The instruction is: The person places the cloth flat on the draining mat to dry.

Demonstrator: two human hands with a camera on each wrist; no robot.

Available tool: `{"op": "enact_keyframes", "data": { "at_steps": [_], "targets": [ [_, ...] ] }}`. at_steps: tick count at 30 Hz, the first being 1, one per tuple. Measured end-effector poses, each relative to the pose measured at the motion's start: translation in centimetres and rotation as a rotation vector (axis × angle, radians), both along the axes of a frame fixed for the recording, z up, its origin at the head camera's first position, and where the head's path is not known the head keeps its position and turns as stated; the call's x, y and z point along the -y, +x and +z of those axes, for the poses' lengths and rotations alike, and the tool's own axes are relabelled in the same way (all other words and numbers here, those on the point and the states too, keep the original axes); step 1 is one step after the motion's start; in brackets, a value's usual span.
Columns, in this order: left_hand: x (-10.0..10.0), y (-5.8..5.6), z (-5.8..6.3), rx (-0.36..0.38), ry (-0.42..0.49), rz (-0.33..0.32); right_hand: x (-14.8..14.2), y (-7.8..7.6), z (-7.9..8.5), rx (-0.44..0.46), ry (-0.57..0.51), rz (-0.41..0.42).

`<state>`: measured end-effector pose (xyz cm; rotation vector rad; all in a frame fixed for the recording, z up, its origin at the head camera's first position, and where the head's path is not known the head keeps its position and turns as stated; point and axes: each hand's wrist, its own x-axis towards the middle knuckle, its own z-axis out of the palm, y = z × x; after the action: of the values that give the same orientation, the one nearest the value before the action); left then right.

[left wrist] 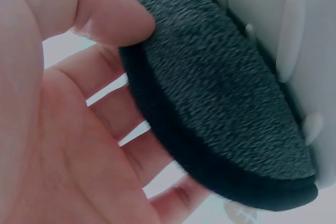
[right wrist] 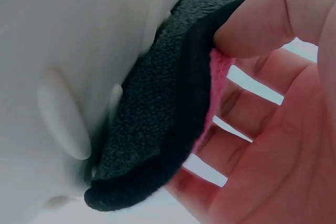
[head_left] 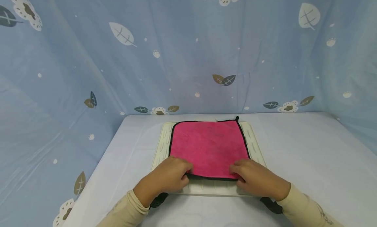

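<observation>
A pink cloth (head_left: 209, 148) with black edging lies spread over a cream ridged board (head_left: 254, 141), a small black loop at its far right corner. My left hand (head_left: 170, 174) pinches the near left edge between thumb and fingers. On the other side my right hand (head_left: 256, 176) pinches the near right edge. Both wrist views show the cloth's dark grey underside (left wrist: 210, 72) lifted at the pinched edge, its far part against the ridged board. In the right wrist view a strip of the pink face (right wrist: 218, 80) shows behind the black edging (right wrist: 191, 93).
The board stands on a white-covered table (head_left: 309, 155). A blue curtain (head_left: 188, 56) with leaf and flower prints hangs behind it and along the sides. Black wrist straps (head_left: 271, 205) show beneath both forearms.
</observation>
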<state>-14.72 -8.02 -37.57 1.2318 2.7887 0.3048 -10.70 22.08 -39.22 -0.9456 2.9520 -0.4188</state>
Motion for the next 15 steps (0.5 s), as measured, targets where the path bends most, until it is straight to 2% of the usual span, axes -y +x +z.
{"op": "enact_keyframes", "data": {
  "at_steps": [9, 15],
  "targets": [
    [0.04, 0.18, -0.29, 0.103, 0.003, -0.003, 0.00, -0.03, -0.07, 0.000, 0.001, 0.041],
    [0.10, 0.29, 0.05, 0.102, 0.008, -0.018, 0.02, 0.01, -0.16, 0.005, -0.006, 0.037]
  ]
}}
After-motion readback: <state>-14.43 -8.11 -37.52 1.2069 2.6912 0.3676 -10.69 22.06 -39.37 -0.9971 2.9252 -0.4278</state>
